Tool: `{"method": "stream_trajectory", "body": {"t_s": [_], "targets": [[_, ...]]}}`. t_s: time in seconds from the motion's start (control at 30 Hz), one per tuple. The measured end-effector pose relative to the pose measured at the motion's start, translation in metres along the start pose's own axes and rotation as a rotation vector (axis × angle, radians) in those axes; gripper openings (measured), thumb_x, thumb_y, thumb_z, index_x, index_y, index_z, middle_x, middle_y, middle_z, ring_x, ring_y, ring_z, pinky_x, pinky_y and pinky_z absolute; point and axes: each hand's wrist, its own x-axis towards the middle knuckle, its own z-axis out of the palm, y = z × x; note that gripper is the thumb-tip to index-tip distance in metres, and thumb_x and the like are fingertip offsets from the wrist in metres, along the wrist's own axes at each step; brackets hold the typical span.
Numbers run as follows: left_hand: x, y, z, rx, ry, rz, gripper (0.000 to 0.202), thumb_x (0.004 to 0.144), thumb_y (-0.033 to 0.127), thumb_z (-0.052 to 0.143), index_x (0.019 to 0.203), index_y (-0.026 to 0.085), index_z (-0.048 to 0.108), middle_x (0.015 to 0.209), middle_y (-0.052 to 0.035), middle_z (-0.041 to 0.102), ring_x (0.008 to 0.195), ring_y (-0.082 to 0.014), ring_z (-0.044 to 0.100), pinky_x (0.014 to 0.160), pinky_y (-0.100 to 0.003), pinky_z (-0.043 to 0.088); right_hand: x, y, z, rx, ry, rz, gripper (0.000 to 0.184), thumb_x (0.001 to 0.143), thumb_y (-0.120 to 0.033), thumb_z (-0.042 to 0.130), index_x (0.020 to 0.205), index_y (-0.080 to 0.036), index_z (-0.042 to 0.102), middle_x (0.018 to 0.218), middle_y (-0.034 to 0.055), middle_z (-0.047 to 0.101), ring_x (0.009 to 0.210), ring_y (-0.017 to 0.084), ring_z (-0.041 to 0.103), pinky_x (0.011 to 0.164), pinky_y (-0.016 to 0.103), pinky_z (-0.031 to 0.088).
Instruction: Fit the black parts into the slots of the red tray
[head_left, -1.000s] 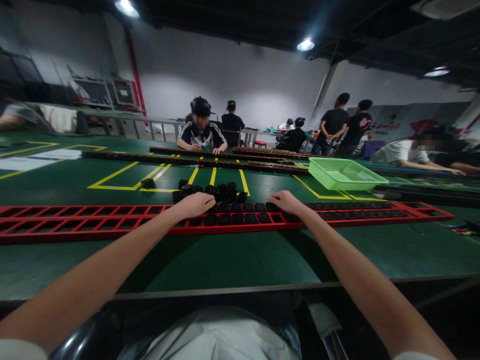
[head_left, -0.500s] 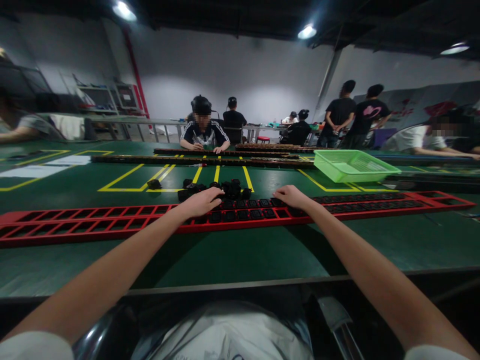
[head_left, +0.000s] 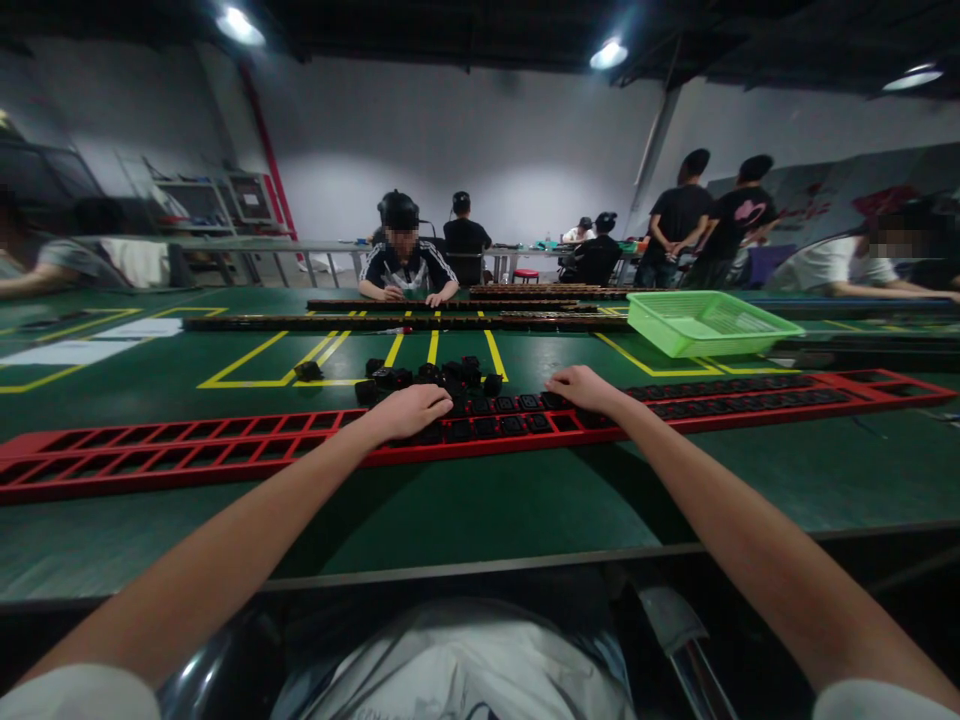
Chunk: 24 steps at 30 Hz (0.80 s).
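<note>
A long red frame [head_left: 187, 464] with two rows of rectangular slots lies across the table. Black square sockets [head_left: 512, 424] fill slots in its middle and right stretches; slots at the left are bare. My left hand [head_left: 414, 411] is over the frame's middle, fingers closed and pointing down; what they hold, if anything, is hidden. Just beyond it lies a heap of loose black sockets [head_left: 469, 372]. My right hand [head_left: 583, 390] rests at the frame's far row, its curled fingertips beside a seated socket [head_left: 553, 400]; their grip is hidden.
A green plastic basket [head_left: 712, 325] stands beyond the frame at right. One loose black socket [head_left: 308, 371] lies left of the heap. Long dark strips [head_left: 405, 322] cross the green table farther back. A co-worker [head_left: 405, 265] sits opposite, hands on the table.
My left hand has moved slightly nearer and lower, from beside the heap onto the frame's slots. My right hand has stayed in nearly the same place.
</note>
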Motion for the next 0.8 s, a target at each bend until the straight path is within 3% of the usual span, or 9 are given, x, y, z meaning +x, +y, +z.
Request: {"method": "stream_trajectory", "body": {"t_s": [0.23, 0.8], "targets": [[-0.0007, 0.0037, -0.0025, 0.009, -0.05, -0.036, 0.047, 0.112, 0.046, 0.04, 0.123, 0.019, 0.077, 0.135, -0.0127, 0.076, 0.124, -0.0307, 0.071, 0.113, -0.041, 0.053, 0.0006, 0.0024, 0.0003, 0.023, 0.007, -0.016, 0.05, 0.095, -0.059, 0.056, 0.063, -0.021, 0.05, 0.067, 0.0052, 0.057, 0.068, 0.018, 0.047, 0.07, 0.033, 0.033], [-0.0013, 0.0038, -0.0033, 0.006, -0.064, -0.042, 0.047, 0.112, 0.044, 0.04, 0.127, 0.018, 0.076, 0.136, -0.0135, 0.075, 0.125, -0.0314, 0.07, 0.113, -0.042, 0.052, 0.0005, 0.0, -0.0004, 0.015, -0.009, 0.016, 0.042, 0.095, -0.049, 0.052, 0.063, -0.021, 0.051, 0.067, 0.0045, 0.057, 0.068, 0.017, 0.047, 0.07, 0.033, 0.034]]}}
